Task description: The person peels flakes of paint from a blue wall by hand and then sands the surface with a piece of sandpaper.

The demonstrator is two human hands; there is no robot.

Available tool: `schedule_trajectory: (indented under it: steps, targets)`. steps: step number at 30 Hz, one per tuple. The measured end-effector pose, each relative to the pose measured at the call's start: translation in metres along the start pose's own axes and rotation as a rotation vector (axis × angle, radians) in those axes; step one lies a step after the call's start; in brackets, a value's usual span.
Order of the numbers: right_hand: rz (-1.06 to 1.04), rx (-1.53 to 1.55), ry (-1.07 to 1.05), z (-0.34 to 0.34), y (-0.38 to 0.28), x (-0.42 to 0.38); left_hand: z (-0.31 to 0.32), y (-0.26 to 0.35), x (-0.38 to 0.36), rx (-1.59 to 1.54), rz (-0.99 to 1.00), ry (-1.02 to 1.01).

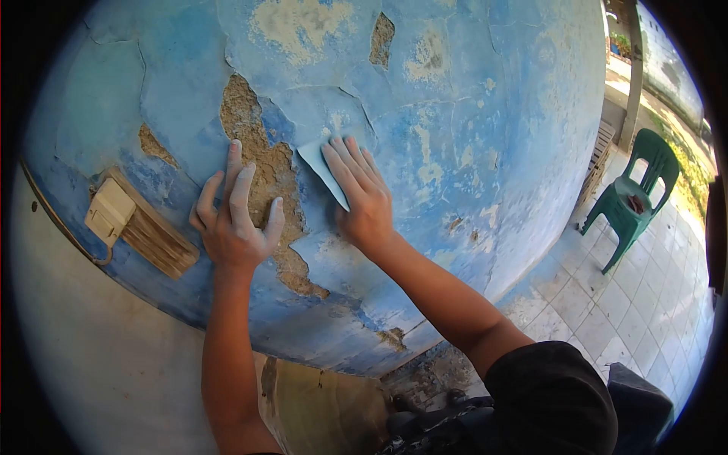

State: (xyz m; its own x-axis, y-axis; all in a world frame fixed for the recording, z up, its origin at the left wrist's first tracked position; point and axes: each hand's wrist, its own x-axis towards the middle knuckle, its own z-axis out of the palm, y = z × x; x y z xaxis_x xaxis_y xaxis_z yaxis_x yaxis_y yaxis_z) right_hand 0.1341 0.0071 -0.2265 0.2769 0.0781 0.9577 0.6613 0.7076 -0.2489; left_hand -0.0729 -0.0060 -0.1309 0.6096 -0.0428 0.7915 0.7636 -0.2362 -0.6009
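Against a blue wall (455, 114) with cracked, flaking paint, my right hand (360, 189) presses a pale blue sheet (322, 171) flat, its fingers stretched over the sheet's right part. The sheet's left edge lifts slightly beside a patch of bare brown plaster (282, 182). My left hand (235, 220) rests on the wall at that patch's left side, fingers spread and dusty, holding nothing. What lies under my right palm is hidden.
A switch (110, 211) on a wooden block (158, 239) juts from the wall at the left. A green plastic chair (635, 193) stands on the tiled floor (607, 311) at the right. Near the bottom right is a dark object (641, 402).
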Motion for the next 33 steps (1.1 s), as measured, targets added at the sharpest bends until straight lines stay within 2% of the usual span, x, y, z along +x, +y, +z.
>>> schedule_trajectory:
  steps: [3,10,13,17,22,29,33]
  targets:
    - [0.014,-0.020,-0.019,-0.003,0.003,-0.013,-0.004,0.003,-0.005,-0.030,-0.017,-0.013]
    - [0.022,0.051,0.058,0.009,-0.010,0.048,-0.004,0.002,-0.002,-0.028,0.008,-0.021]
    - [0.033,-0.003,-0.049,-0.010,-0.001,0.015,-0.003,0.005,-0.005,-0.042,0.014,-0.036]
    - [-0.024,-0.056,-0.068,-0.010,0.015,-0.012,0.001,0.005,-0.008,-0.055,0.010,-0.034]
    - [0.007,0.010,0.064,0.008,-0.011,0.053,-0.004,0.009,0.003,-0.104,-0.004,-0.101]
    - [-0.022,-0.076,-0.045,-0.005,0.011,-0.016,-0.003,0.015,0.007,-0.130,-0.081,-0.113]
    - [0.016,-0.063,-0.035,-0.005,0.000,0.023,-0.003,0.015,0.008,-0.117,-0.080,-0.122]
